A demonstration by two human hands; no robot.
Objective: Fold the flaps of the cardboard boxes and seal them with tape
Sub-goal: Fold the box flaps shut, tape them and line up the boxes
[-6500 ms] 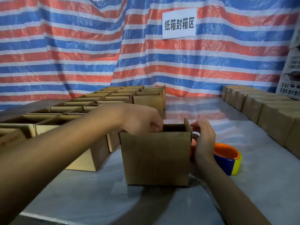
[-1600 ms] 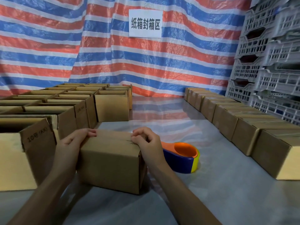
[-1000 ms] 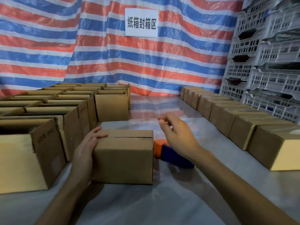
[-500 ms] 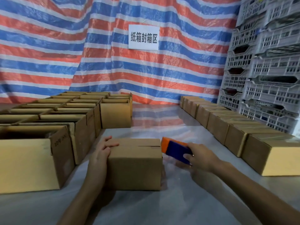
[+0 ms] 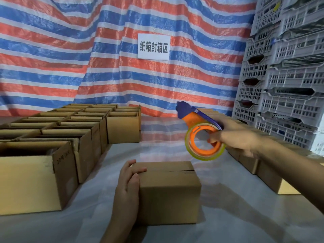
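Note:
A small cardboard box (image 5: 170,193) stands on the table in front of me, its top flaps folded flat with the seam showing. My left hand (image 5: 128,181) presses against the box's left side, thumb lying over the top edge. My right hand (image 5: 235,137) grips an orange and blue tape dispenser (image 5: 201,137) with a roll of clear tape, held in the air above and to the right of the box. My thumb reaches into the roll's orange core.
Rows of open cardboard boxes (image 5: 52,137) fill the left of the table (image 5: 157,151). Closed boxes (image 5: 273,178) line the right edge, partly behind my right arm. Grey plastic crates (image 5: 287,76) are stacked at right. A striped tarp with a white sign (image 5: 154,46) hangs behind.
My right hand let go of the box top, reached right, took the tape dispenser off the table and lifted it above the box. The left hand stays on the box's left side.

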